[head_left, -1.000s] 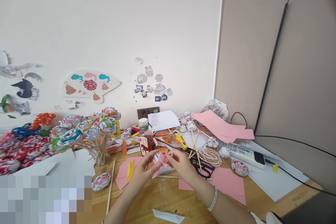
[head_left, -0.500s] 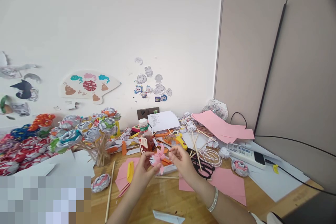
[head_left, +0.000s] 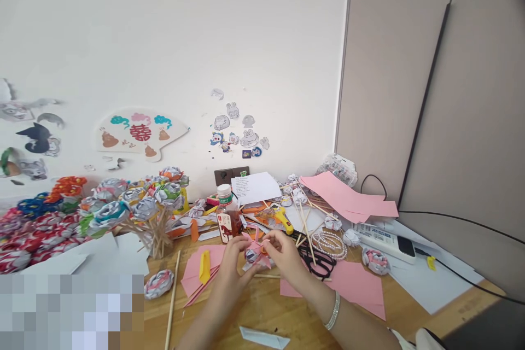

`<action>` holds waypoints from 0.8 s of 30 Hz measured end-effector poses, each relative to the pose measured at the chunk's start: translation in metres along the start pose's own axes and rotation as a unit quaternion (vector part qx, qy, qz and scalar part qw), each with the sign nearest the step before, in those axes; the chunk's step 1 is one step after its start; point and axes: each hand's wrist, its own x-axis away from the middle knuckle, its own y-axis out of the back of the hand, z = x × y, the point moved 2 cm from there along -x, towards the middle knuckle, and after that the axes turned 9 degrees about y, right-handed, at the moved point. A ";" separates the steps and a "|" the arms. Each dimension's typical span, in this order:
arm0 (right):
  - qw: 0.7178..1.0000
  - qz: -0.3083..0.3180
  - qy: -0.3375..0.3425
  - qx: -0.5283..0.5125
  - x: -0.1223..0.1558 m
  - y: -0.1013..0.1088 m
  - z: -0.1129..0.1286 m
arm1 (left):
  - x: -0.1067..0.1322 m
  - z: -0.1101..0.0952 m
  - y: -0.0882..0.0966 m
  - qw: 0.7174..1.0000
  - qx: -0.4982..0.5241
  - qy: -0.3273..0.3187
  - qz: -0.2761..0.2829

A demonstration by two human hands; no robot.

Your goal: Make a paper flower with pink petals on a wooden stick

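Note:
Just above the table, a pink folded-paper flower [head_left: 255, 248] with pointed petals is held between both hands. My left hand [head_left: 234, 263] grips its left side, fingers curled round the petals. On the other side, my right hand [head_left: 285, 256] pinches a petal at the flower's right edge; a bracelet [head_left: 332, 311] is on that wrist. The flower's white and dark centre faces me. Behind it stands a drink bottle [head_left: 228, 219] with a white cap. Pink paper sheets [head_left: 192, 279] lie left of my left hand, with a folded yellow strip [head_left: 204, 267] on top.
Paper roses on sticks [head_left: 151, 210] crowd the left. A yellow glue gun [head_left: 283, 220], black scissors [head_left: 322, 265], a bead string [head_left: 329, 244] and loose sticks lie behind my right hand. A power strip [head_left: 385, 242] sits at right. A folded white paper [head_left: 264, 338] lies in front.
The flower has turned so that its centre faces me more. My right hand has come in from beside it and now touches its right-hand petals.

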 end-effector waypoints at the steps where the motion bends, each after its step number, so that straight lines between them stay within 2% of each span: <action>1: 1.000 -0.011 -0.007 -0.009 -0.001 0.001 -0.001 | 0.000 0.000 0.000 1.000 -0.003 -0.005 0.000; 6: 0.991 -0.046 -0.066 -0.111 -0.004 0.003 -0.002 | -0.001 -0.002 0.004 1.000 0.000 -0.001 0.002; 10: 0.977 -0.037 -0.110 -0.177 -0.004 0.000 0.001 | 0.000 -0.003 0.004 1.000 -0.017 0.017 0.015; 19: 0.985 0.013 -0.099 -0.143 -0.001 -0.004 0.003 | 0.003 0.003 -0.002 0.998 -0.022 0.042 0.042; 24: 0.991 0.014 -0.087 -0.097 -0.001 -0.002 0.001 | 0.005 0.003 -0.003 0.996 0.006 0.057 0.075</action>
